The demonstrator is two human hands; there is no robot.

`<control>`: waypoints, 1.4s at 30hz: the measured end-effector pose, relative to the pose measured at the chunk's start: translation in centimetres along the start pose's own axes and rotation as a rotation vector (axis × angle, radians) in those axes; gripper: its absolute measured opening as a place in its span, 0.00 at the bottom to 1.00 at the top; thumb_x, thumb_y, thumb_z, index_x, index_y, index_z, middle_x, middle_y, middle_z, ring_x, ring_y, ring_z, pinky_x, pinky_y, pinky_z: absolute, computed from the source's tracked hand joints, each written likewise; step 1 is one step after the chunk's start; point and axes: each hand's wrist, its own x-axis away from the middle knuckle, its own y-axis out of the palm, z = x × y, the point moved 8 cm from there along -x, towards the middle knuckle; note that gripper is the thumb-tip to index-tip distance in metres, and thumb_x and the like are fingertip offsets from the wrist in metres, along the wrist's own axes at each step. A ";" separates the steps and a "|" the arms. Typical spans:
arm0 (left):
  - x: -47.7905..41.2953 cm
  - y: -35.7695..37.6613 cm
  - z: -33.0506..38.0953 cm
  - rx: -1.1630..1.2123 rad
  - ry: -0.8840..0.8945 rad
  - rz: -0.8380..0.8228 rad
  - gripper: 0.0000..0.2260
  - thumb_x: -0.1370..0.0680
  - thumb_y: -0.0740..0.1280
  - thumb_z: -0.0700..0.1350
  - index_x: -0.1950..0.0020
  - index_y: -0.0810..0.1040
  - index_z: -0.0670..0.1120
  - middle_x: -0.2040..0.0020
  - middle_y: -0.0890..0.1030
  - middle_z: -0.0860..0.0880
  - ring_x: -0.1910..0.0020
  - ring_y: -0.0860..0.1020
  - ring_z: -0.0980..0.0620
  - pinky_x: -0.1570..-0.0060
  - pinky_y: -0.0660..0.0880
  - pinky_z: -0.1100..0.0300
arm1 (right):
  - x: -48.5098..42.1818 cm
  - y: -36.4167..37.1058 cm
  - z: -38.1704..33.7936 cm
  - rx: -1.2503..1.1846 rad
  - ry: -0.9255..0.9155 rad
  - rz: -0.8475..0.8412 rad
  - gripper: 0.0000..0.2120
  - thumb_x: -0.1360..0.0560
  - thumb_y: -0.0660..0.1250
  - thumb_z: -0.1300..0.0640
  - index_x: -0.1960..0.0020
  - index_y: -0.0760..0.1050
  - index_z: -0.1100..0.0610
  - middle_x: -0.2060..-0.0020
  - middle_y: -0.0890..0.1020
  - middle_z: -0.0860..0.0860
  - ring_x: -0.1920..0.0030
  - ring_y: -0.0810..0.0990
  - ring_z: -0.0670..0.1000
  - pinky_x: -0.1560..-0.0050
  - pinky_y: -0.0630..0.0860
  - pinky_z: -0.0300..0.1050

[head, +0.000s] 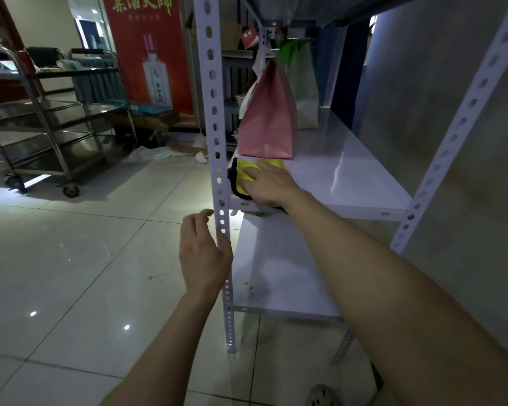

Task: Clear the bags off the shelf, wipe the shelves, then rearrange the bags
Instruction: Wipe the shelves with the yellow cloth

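You are pressing the yellow cloth (pixel 245 169) with your right hand (pixel 272 184), grip spread flat; the pink paper bag (pixel 267 121) is standing just behind it, perhaps touching.

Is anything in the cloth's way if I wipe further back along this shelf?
Yes. The pink bag stands on the shelf directly behind the cloth under the right hand. A white bag stands further back.

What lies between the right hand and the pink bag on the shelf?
A yellow cloth, pressed under the right hand and ending by the pink bag; head view.
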 end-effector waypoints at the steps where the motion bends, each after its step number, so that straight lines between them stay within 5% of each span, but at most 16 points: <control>1: 0.0 -0.6 1.5 -0.020 0.097 0.064 0.23 0.24 0.72 0.39 0.29 0.75 0.44 0.36 0.76 0.45 0.39 0.78 0.42 0.44 0.78 0.46 | 0.8 -0.2 1.0 -0.006 0.017 0.008 0.25 0.17 0.52 0.41 0.23 0.69 0.44 0.24 0.70 0.55 0.25 0.67 0.57 0.24 0.62 0.56; 4: 0.6 0.6 5.4 -0.057 0.339 0.024 0.28 0.24 0.69 0.39 0.24 0.73 0.42 0.28 0.76 0.42 0.30 0.75 0.38 0.32 0.74 0.43 | 3.3 -0.9 5.4 0.000 0.100 0.006 0.26 0.17 0.52 0.41 0.20 0.67 0.45 0.22 0.68 0.55 0.23 0.66 0.57 0.22 0.61 0.56; 7: 1.3 2.9 7.3 -0.112 0.442 -0.125 0.39 0.24 0.71 0.39 0.14 0.62 0.42 0.14 0.62 0.43 0.14 0.59 0.41 0.19 0.63 0.40 | 6.1 -1.6 10.4 0.023 0.182 -0.004 0.27 0.16 0.50 0.41 0.18 0.63 0.45 0.20 0.65 0.54 0.21 0.62 0.56 0.20 0.58 0.55; 12: 1.0 5.1 8.7 -0.221 0.527 -0.216 0.47 0.24 0.74 0.41 0.11 0.49 0.42 0.11 0.48 0.43 0.11 0.47 0.41 0.15 0.54 0.36 | 9.6 -3.1 18.7 0.038 0.405 0.027 0.29 0.16 0.50 0.41 0.16 0.57 0.45 0.18 0.62 0.55 0.20 0.61 0.58 0.20 0.56 0.58; 24: -0.1 6.7 8.0 -0.300 0.551 -0.151 0.51 0.28 0.75 0.38 0.11 0.50 0.42 0.11 0.47 0.42 0.12 0.45 0.39 0.15 0.50 0.34 | 2.0 -4.1 25.1 0.109 0.501 -0.002 0.35 0.21 0.47 0.37 0.16 0.56 0.44 0.19 0.62 0.59 0.20 0.62 0.63 0.21 0.56 0.63; 32: -0.3 6.7 8.0 -0.315 0.546 -0.145 0.52 0.32 0.73 0.33 0.11 0.51 0.43 0.11 0.48 0.43 0.12 0.45 0.40 0.15 0.49 0.34 | -1.0 -4.5 26.3 0.108 0.548 -0.073 0.38 0.21 0.43 0.31 0.14 0.43 0.41 0.14 0.51 0.55 0.15 0.52 0.60 0.17 0.47 0.61; 39: -0.2 6.4 8.4 -0.307 0.526 -0.180 0.50 0.28 0.72 0.36 0.11 0.49 0.43 0.11 0.46 0.43 0.12 0.43 0.40 0.15 0.47 0.35 | 5.8 -4.3 20.8 0.030 0.418 -0.035 0.37 0.20 0.39 0.33 0.15 0.53 0.47 0.16 0.57 0.60 0.19 0.58 0.66 0.20 0.54 0.66; 42: -0.3 5.8 8.6 -0.276 0.560 -0.198 0.47 0.24 0.72 0.38 0.11 0.50 0.43 0.11 0.48 0.42 0.12 0.45 0.40 0.16 0.49 0.34 | 9.8 -3.8 18.3 0.011 0.351 0.110 0.34 0.19 0.48 0.32 0.17 0.61 0.46 0.20 0.64 0.59 0.21 0.61 0.65 0.22 0.57 0.65</control>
